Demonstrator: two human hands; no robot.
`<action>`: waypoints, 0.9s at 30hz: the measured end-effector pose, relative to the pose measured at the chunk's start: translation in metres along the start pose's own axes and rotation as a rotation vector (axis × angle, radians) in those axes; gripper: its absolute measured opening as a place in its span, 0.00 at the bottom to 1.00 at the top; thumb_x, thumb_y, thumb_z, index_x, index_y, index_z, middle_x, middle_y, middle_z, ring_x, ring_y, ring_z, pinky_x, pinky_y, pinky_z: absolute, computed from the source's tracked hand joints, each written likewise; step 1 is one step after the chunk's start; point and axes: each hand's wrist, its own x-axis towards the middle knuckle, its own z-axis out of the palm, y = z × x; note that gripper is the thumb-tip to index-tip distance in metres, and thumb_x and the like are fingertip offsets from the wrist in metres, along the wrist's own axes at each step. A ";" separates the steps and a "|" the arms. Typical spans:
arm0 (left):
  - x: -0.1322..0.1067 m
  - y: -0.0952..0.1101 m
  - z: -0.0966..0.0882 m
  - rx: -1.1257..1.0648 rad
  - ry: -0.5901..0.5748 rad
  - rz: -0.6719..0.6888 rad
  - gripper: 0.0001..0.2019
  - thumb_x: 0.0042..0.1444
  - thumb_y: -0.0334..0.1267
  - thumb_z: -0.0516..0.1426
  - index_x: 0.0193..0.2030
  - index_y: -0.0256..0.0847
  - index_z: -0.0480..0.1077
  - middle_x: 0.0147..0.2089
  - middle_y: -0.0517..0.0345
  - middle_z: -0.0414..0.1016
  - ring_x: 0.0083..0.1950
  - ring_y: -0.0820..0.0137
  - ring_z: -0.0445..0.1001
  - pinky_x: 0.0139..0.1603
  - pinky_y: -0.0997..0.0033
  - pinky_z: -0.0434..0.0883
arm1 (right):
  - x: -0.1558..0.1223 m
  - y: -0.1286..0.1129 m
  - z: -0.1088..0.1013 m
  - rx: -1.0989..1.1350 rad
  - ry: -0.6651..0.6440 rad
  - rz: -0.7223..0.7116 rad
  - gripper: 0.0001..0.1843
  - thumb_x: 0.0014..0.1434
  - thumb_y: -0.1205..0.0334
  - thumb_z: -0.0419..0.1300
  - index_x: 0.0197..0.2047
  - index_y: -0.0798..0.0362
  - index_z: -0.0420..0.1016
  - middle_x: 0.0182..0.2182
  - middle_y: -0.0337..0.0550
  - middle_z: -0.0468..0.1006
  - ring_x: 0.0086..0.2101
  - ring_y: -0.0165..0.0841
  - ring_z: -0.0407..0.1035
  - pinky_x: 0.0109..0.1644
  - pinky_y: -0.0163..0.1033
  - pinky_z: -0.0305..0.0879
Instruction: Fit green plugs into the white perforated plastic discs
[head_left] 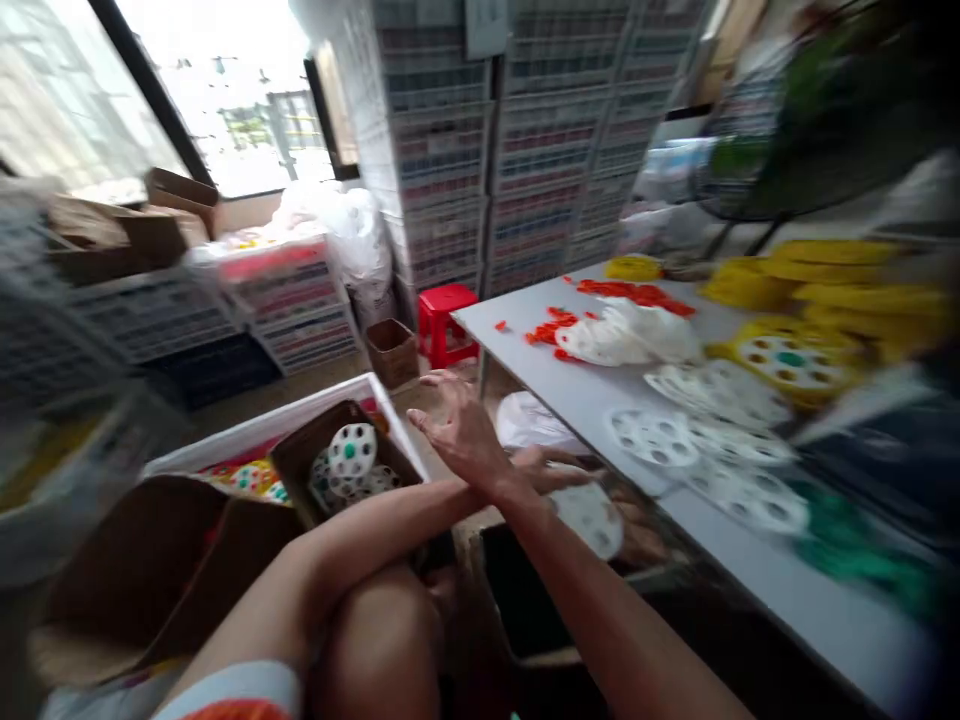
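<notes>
My forearms cross in front of me. My right hand (pixel 457 425) reaches up and to the left over the gap between the boxes and the table, thumb and fingers apart and nothing in it. Behind my right wrist, my left hand (pixel 551 467) stretches to the right, partly hidden and blurred, its fingers extended. Just below it is a white disc with holes (pixel 589 518), beside the table edge; I cannot tell whether they touch. To the left, a brown carton (pixel 304 470) contains several white perforated discs, one with a green centre (pixel 351 452).
The grey table (pixel 555 385) at right bears orange pieces (pixel 637 292), white perforated discs (pixel 652 437), yellow rings (pixel 832 290) and green pieces (pixel 855 550). A fan (pixel 795 130) stands behind. An open carton (pixel 150 570), red stool (pixel 442 300) and stacked crates (pixel 442 150) surround the floor.
</notes>
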 end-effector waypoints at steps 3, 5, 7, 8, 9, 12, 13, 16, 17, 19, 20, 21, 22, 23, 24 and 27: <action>-0.006 -0.013 0.046 -0.019 -0.230 -0.048 0.25 0.58 0.57 0.59 0.53 0.39 0.76 0.40 0.48 0.78 0.44 0.55 0.77 0.35 0.64 0.74 | -0.034 0.006 -0.066 -0.171 0.079 -0.076 0.11 0.60 0.61 0.62 0.47 0.45 0.78 0.51 0.43 0.79 0.54 0.41 0.71 0.63 0.49 0.63; -0.006 -0.019 0.063 -0.033 -0.395 -0.075 0.27 0.51 0.57 0.65 0.47 0.35 0.78 0.36 0.49 0.78 0.38 0.56 0.77 0.33 0.65 0.72 | -0.063 0.015 -0.125 -0.283 0.192 0.001 0.09 0.62 0.59 0.60 0.45 0.45 0.79 0.46 0.42 0.82 0.48 0.40 0.74 0.57 0.48 0.68; -0.002 -0.021 0.071 -0.030 -0.471 -0.084 0.27 0.49 0.57 0.66 0.45 0.35 0.78 0.35 0.50 0.79 0.35 0.60 0.77 0.32 0.67 0.71 | -0.096 0.027 -0.192 -0.445 0.329 0.108 0.09 0.62 0.58 0.60 0.44 0.45 0.80 0.42 0.43 0.83 0.43 0.41 0.75 0.53 0.48 0.69; 0.000 -0.022 0.073 -0.013 -0.486 -0.088 0.26 0.50 0.58 0.65 0.45 0.36 0.78 0.35 0.50 0.80 0.34 0.61 0.76 0.32 0.67 0.70 | -0.113 0.033 -0.225 -0.557 0.374 0.156 0.09 0.62 0.57 0.61 0.43 0.46 0.80 0.42 0.44 0.83 0.42 0.43 0.75 0.53 0.49 0.69; 0.001 -0.021 0.075 0.004 -0.488 -0.088 0.27 0.51 0.59 0.64 0.46 0.36 0.78 0.36 0.51 0.80 0.34 0.62 0.76 0.31 0.68 0.70 | -0.129 0.041 -0.257 -0.693 0.377 0.223 0.09 0.62 0.58 0.60 0.43 0.46 0.81 0.42 0.45 0.83 0.41 0.44 0.75 0.51 0.50 0.68; 0.002 -0.017 0.082 0.045 -0.458 -0.063 0.27 0.53 0.60 0.63 0.45 0.36 0.78 0.36 0.51 0.80 0.34 0.64 0.76 0.31 0.69 0.69 | -0.169 0.060 -0.323 -1.007 0.258 0.345 0.09 0.60 0.58 0.61 0.40 0.46 0.83 0.41 0.49 0.83 0.42 0.48 0.72 0.48 0.53 0.66; 0.001 -0.016 0.084 0.051 -0.444 -0.051 0.27 0.53 0.60 0.63 0.44 0.36 0.78 0.36 0.51 0.80 0.34 0.65 0.75 0.32 0.70 0.69 | -0.178 0.066 -0.334 -1.038 0.227 0.353 0.08 0.59 0.59 0.62 0.39 0.46 0.83 0.42 0.48 0.83 0.43 0.49 0.72 0.48 0.53 0.66; 0.000 -0.013 0.091 0.058 -0.420 -0.029 0.27 0.52 0.61 0.63 0.43 0.36 0.78 0.37 0.51 0.80 0.35 0.65 0.75 0.33 0.70 0.68 | -0.191 0.079 -0.341 -1.048 0.173 0.342 0.09 0.55 0.60 0.65 0.40 0.45 0.84 0.44 0.46 0.83 0.44 0.48 0.71 0.47 0.51 0.66; 0.000 -0.013 0.092 0.060 -0.416 -0.021 0.27 0.52 0.61 0.63 0.43 0.36 0.78 0.37 0.51 0.80 0.35 0.66 0.75 0.33 0.70 0.68 | -0.192 0.084 -0.338 -1.073 0.147 0.337 0.11 0.55 0.60 0.65 0.42 0.45 0.84 0.45 0.46 0.83 0.44 0.48 0.70 0.47 0.51 0.66; 0.000 -0.014 0.092 0.059 -0.410 -0.007 0.26 0.52 0.61 0.63 0.43 0.36 0.78 0.37 0.52 0.80 0.35 0.66 0.75 0.33 0.71 0.67 | -0.192 0.092 -0.333 -1.150 0.090 0.326 0.13 0.57 0.60 0.64 0.45 0.46 0.83 0.45 0.46 0.83 0.44 0.48 0.70 0.47 0.51 0.66; 0.001 -0.014 0.091 0.054 -0.407 -0.004 0.26 0.52 0.61 0.63 0.43 0.37 0.78 0.37 0.53 0.80 0.34 0.67 0.75 0.32 0.71 0.67 | -0.192 0.096 -0.330 -1.195 0.064 0.318 0.13 0.58 0.60 0.63 0.46 0.46 0.83 0.45 0.46 0.83 0.44 0.47 0.70 0.47 0.50 0.66; 0.001 -0.015 0.090 0.042 -0.404 -0.005 0.26 0.53 0.61 0.63 0.43 0.37 0.78 0.37 0.53 0.80 0.34 0.67 0.75 0.32 0.71 0.67 | -0.192 0.100 -0.329 -1.235 0.048 0.309 0.12 0.60 0.60 0.61 0.46 0.46 0.83 0.44 0.46 0.84 0.44 0.47 0.70 0.47 0.50 0.66; 0.001 -0.016 0.090 0.028 -0.404 -0.009 0.26 0.53 0.61 0.62 0.43 0.37 0.78 0.36 0.54 0.80 0.34 0.67 0.75 0.32 0.71 0.67 | -0.193 0.103 -0.328 -1.263 0.048 0.299 0.12 0.62 0.59 0.60 0.45 0.46 0.83 0.43 0.46 0.84 0.43 0.46 0.70 0.47 0.50 0.66; 0.001 -0.016 0.089 0.015 -0.406 -0.010 0.25 0.53 0.61 0.62 0.43 0.38 0.78 0.36 0.54 0.79 0.33 0.67 0.75 0.32 0.71 0.67 | -0.194 0.106 -0.328 -1.282 0.055 0.286 0.12 0.64 0.58 0.58 0.44 0.46 0.83 0.43 0.47 0.84 0.42 0.46 0.71 0.47 0.50 0.66; 0.001 -0.017 0.088 0.006 -0.408 -0.007 0.25 0.54 0.61 0.62 0.42 0.38 0.78 0.35 0.54 0.79 0.33 0.67 0.75 0.32 0.71 0.67 | -0.195 0.107 -0.327 -1.294 0.067 0.272 0.14 0.66 0.58 0.55 0.43 0.47 0.83 0.42 0.47 0.84 0.42 0.46 0.71 0.47 0.50 0.66; 0.001 -0.019 0.087 0.030 -0.400 0.026 0.25 0.55 0.60 0.61 0.42 0.38 0.79 0.36 0.53 0.80 0.34 0.67 0.75 0.33 0.71 0.67 | -0.196 0.105 -0.326 -1.268 0.157 0.247 0.19 0.69 0.57 0.49 0.44 0.51 0.82 0.43 0.52 0.83 0.44 0.47 0.73 0.48 0.50 0.66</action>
